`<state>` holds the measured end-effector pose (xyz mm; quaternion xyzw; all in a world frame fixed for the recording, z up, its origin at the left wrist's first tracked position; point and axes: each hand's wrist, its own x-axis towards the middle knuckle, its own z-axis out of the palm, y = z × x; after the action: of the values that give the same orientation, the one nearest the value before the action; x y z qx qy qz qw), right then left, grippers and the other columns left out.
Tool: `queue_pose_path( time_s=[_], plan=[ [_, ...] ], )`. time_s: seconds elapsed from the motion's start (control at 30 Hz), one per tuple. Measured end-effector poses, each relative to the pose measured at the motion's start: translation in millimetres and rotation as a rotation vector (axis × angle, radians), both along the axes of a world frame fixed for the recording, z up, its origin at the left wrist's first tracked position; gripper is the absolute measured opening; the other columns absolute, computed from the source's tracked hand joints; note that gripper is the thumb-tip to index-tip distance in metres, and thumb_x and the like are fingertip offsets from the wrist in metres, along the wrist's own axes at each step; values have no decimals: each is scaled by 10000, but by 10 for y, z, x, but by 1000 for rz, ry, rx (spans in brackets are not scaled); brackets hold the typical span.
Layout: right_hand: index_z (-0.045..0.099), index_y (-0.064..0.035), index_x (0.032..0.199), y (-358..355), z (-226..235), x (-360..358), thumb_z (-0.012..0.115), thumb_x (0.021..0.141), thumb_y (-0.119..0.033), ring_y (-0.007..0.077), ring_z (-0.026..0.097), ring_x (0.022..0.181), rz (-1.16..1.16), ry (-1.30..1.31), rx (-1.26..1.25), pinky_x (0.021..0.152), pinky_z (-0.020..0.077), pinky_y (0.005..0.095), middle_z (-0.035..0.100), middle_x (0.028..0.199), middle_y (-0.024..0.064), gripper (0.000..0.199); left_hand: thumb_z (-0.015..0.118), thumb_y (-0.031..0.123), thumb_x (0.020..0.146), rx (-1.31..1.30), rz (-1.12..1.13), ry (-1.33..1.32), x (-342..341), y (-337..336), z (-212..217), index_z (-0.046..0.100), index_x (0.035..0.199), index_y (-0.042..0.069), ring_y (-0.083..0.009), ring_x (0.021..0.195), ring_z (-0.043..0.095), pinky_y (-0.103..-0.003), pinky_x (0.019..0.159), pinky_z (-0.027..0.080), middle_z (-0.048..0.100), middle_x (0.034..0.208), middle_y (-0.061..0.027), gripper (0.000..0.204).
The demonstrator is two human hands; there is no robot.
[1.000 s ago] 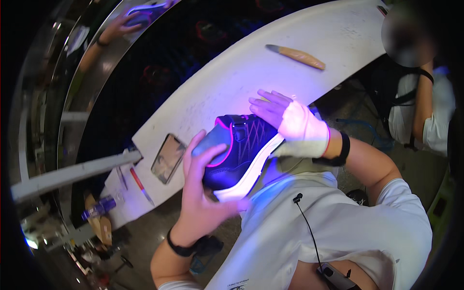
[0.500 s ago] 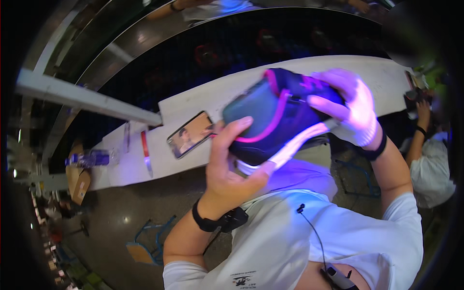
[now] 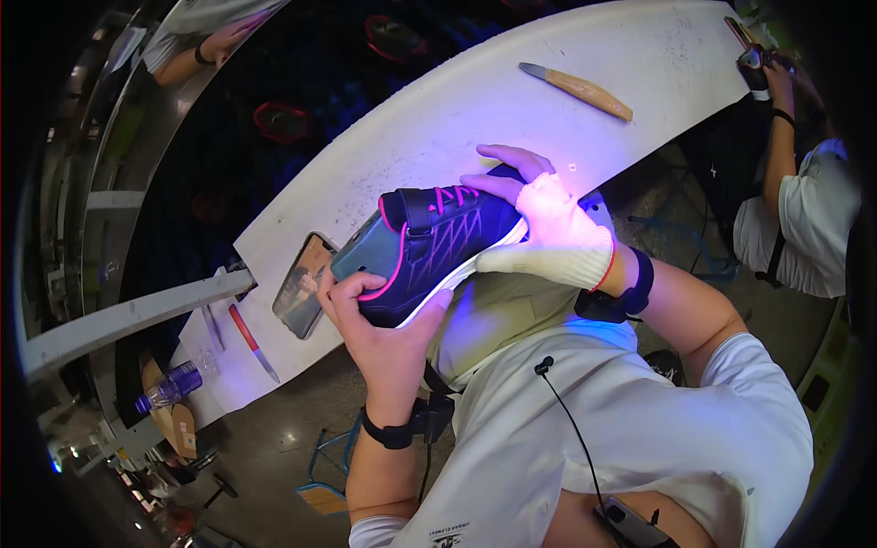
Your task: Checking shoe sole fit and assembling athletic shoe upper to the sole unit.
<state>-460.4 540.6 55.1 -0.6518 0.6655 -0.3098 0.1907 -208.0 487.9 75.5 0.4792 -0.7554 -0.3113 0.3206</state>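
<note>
Head: left hand (image 3: 391, 352), right hand (image 3: 559, 226) grip shoe (image 3: 448, 239) (pink-trimmed).

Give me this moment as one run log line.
left hand: gripping shoe at heel | right hand: part-gloved, on toe end | shoe: dark, pink-trimmed | nearby: phone, wood-handled tool on table

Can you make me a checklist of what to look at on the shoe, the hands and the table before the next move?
1. Left hand gripping the heel end of the shoe: ok.
2. Right hand holding the toe end: ok.
3. Glove on both hands: not ok; only the right wears one, and its fingers stick out bare.
4. Wooden-handled tool lying on the table, away from both hands: ok.
5. Phone not touching the left hand: cannot tell; they look very close.
6. Underside of the shoe clean: cannot tell; it's hidden.
</note>
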Motion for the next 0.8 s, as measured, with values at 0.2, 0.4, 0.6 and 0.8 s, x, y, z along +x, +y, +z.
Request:
queue_pose_path(
  time_s=[0.2,0.4,0.6,0.8],
  plan=[
    [624,-136,1435,-24,45,33,913,703,-494,448,443,1424,-18,-78,-48,1177,386,550,488,1542,219,864,975,128,647,30,60,-19,-27,-47,33,501,1130,108,-208,1114,498,-340,1056,389,468,1152,-52,677],
    [637,-127,1408,-72,41,41,893,730,-503,436,473,1381,-32,-76,-18,1150,398,533,515,1505,213,817,972,122,674,163,127,7,-83,-79,99,481,1099,90,-183,1026,489,-324,990,415,447,1085,-35,650],
    [645,-115,1408,-87,126,33,833,785,-508,397,488,1375,-33,-87,79,1140,411,501,545,1469,231,760,961,128,702,122,157,23,-128,-27,91,484,1089,79,-175,1021,481,-313,979,410,455,1074,-33,616],
    [693,-83,1346,-123,-22,-377,802,811,-457,334,639,1189,128,-260,51,1038,484,458,692,1239,236,662,934,114,746,113,88,-3,-72,-154,50,493,1092,92,-149,1029,492,-293,957,421,478,1095,-26,560]
  ],
)
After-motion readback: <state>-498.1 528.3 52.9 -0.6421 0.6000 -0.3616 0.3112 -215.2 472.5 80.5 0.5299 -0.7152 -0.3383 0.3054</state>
